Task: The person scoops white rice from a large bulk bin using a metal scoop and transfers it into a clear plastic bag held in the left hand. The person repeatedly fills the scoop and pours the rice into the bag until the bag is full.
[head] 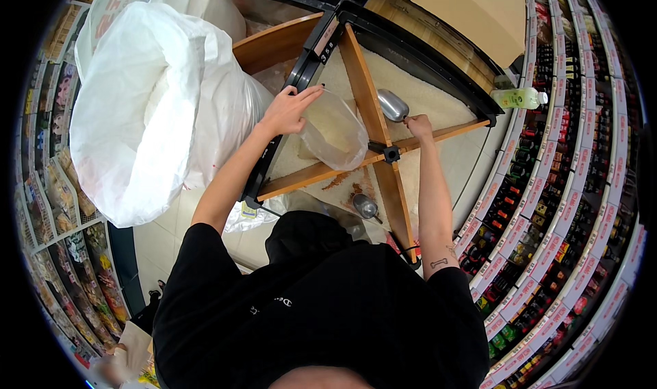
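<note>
My left hand [291,110] holds the rim of a clear plastic bag [336,129], which hangs with its mouth wide over a rice-filled section of a divided wooden bin. White grain, which looks like rice, shows through the bag. My right hand [420,127] grips the handle of a metal scoop [393,105], whose bowl lies over the white rice [431,88] in the right section. A wooden divider [367,88] stands between bag and scoop. A second metal scoop [365,205] rests in the near section, beside some reddish-brown grain [345,180].
Large white sacks [138,117] stand at the left, against the bin's black rim [279,132]. A bottle [519,98] lies by the bin's right corner. Curved-looking store shelves [513,224] with price labels line the right, and more shelves [66,209] the left. Part of another person shows at lower left.
</note>
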Tool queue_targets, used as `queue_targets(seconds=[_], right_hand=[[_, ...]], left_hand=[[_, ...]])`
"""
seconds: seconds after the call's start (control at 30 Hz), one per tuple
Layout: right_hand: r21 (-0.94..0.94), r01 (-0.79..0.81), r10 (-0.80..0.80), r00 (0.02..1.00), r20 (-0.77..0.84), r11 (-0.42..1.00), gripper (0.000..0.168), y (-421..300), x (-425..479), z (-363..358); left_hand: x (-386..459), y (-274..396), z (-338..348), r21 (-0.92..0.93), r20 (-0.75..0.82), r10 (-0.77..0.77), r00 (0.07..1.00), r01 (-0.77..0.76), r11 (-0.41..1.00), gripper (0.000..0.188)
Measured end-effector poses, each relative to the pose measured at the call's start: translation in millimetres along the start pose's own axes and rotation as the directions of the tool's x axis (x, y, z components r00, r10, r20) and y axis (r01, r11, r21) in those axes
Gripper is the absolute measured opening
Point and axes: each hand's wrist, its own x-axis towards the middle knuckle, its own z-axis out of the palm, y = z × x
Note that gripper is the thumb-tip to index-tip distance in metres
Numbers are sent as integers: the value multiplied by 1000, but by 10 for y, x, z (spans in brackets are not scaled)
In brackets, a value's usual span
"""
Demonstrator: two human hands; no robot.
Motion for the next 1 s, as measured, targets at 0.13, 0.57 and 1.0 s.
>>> queue_targets(seconds=[0.13, 0.57, 1.0], right_hand=[[-155, -179, 147, 969, -199, 972, 40, -239, -232, -84], [21, -41, 44, 987, -156, 999, 31, -173, 45, 541], [758, -30, 37, 999, 7, 651, 21, 87, -465, -136]], left_hand=[[-40, -22, 34, 4, 14, -23, 1000, 23, 1000, 72], [-39, -22, 32, 46, -18, 0, 1000, 1, 999, 71], [-4, -2, 21, 12, -10, 3, 1000, -3, 1000, 74]])
